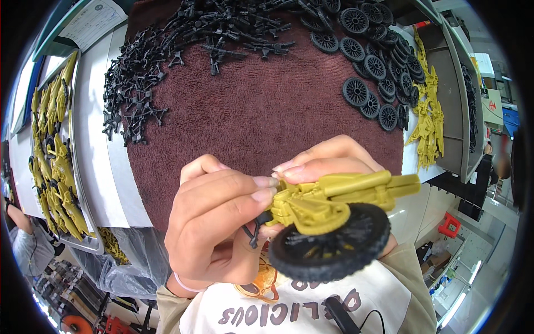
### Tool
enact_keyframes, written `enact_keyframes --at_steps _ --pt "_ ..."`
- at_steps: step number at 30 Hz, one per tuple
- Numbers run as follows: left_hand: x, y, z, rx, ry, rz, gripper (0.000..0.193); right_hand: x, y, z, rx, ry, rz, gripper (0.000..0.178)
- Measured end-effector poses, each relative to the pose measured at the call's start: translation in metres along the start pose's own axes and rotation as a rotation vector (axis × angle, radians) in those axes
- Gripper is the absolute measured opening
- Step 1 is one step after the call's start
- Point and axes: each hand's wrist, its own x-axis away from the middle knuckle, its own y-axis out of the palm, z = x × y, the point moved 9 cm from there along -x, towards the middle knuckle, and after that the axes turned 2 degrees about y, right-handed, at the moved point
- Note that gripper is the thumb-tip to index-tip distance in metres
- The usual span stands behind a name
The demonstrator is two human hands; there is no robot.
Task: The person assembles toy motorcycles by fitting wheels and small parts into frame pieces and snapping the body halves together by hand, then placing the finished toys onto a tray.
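Close in front of my chest, a yellow plastic toy motorcycle body (356,183) is held between both hands, tilted on its side. One black spoked wheel (334,245) with a knobbly tyre is fitted on it, facing me. My right hand (336,158) grips the body from behind, its fingertips at the far upper edge. With thumb and fingers closed, my left hand (211,217) pinches the left end. A thin black part (253,236), like a handlebar piece, sticks out below those fingers; most of it is hidden.
A brown towel (250,106) covers the worktop. Small black parts (139,89) lie heaped at the far left, black wheels (375,67) at the far right. Yellow parts (428,117) lie beyond the wheels. A tray (78,167) of yellow bodies stands left. Another person's arm (21,220) shows at far left.
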Motion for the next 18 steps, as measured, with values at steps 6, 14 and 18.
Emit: enact_keyframes --at_steps 6,14,18 --pt "-0.002 0.004 0.004 0.03 0.034 -0.043 0.048 0.007 -0.004 -0.001 -0.059 0.08 0.035 0.028" --pt "-0.006 0.008 -0.012 -0.01 -0.162 -0.014 0.035 -0.013 -0.006 0.012 -0.014 0.023 -0.159 0.037" --pt "-0.004 0.013 -0.01 0.06 -0.078 -0.032 0.031 -0.016 -0.019 0.001 -0.248 0.032 -0.089 0.048"
